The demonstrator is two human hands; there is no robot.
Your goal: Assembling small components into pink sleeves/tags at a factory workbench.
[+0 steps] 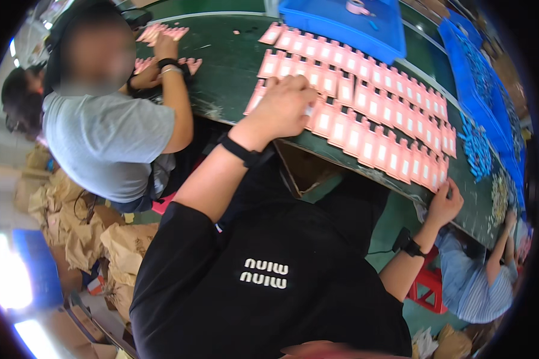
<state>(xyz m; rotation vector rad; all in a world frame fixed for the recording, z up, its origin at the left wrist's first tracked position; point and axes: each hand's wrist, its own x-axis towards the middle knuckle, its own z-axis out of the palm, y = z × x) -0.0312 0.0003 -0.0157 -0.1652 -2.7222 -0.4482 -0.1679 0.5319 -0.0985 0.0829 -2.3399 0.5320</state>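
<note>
Pink flat cards (353,140), each with a white rectangle on it, lie overlapping in three long rows on the dark green table. My left hand (284,107) reaches over the front row near its left end. Its fingers are bent down and closed on a pink card (309,112), which they largely hide. At the right end of that same row is my right hand (445,206), its thumb and fingers apart. A fingertip of this hand is beside the last card's lower corner; whether it touches cannot be told. Black bands circle both wrists.
A blue tray (341,27) with a tape roll (357,7) stands behind the rows. Blue pieces (476,149) lie heaped at right, near blue bins (479,78). A co-worker (111,137) handles pink pieces at left; another person (476,278) is at right, beside a red stool (428,287).
</note>
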